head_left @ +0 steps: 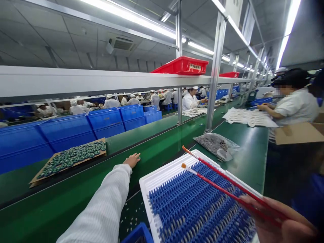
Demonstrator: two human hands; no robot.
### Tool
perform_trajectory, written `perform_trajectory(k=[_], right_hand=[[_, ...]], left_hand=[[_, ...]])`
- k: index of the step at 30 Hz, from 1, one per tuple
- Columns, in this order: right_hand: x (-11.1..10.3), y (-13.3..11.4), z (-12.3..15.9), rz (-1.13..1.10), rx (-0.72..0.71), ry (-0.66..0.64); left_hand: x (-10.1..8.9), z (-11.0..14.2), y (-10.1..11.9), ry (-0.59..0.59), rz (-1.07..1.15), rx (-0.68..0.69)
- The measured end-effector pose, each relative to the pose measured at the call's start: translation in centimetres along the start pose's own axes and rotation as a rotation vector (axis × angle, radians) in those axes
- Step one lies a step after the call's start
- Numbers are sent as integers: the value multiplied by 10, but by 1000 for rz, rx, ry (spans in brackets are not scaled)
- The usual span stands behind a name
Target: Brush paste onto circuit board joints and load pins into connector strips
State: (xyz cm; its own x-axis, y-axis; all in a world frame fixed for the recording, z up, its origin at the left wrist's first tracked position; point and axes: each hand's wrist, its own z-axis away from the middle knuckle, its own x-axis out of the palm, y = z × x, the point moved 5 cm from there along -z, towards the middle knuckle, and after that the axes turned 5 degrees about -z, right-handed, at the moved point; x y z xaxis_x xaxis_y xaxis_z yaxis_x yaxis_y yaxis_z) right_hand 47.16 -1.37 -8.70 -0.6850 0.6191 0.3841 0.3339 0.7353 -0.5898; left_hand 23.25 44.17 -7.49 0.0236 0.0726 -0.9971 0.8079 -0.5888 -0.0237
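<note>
My right hand [280, 216] is closed around two red-handled paintbrushes [220, 187], whose bristle tips point up and to the left. Beneath the brushes lies a white tray [144, 189] filled with rows of small blue parts [182, 199]; grey pieces sit among the lower rows. My left hand [132, 159] reaches forward in a white sleeve and rests on the green conveyor belt [157, 148]. Its fingers are stretched out and hold nothing.
A clear bag of grey parts [217, 144] lies behind the tray. A cardboard sheet of round green parts [73, 157] is at left, before blue bins [65, 128]. A metal post [215, 71] rises ahead. A co-worker [296, 101] sits at right.
</note>
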Motion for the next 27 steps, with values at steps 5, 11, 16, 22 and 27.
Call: perform_trajectory(k=[5, 11, 16, 22, 27], right_hand=[[-1, -6, -1, -4, -24, -156], [13, -23, -3, -43, -17, -167], [17, -40, 3, 39, 103, 124], [50, -74, 6, 140, 161, 175], [49, -91, 31, 46, 197, 157]], left_hand=[[29, -13, 3, -63, 97, -74], [-25, -3, 1, -99, 268, -15], [-116, 45, 22, -89, 383, 180], [-167, 168, 65, -248, 574, 343], [-178, 250, 75, -83, 653, 493]])
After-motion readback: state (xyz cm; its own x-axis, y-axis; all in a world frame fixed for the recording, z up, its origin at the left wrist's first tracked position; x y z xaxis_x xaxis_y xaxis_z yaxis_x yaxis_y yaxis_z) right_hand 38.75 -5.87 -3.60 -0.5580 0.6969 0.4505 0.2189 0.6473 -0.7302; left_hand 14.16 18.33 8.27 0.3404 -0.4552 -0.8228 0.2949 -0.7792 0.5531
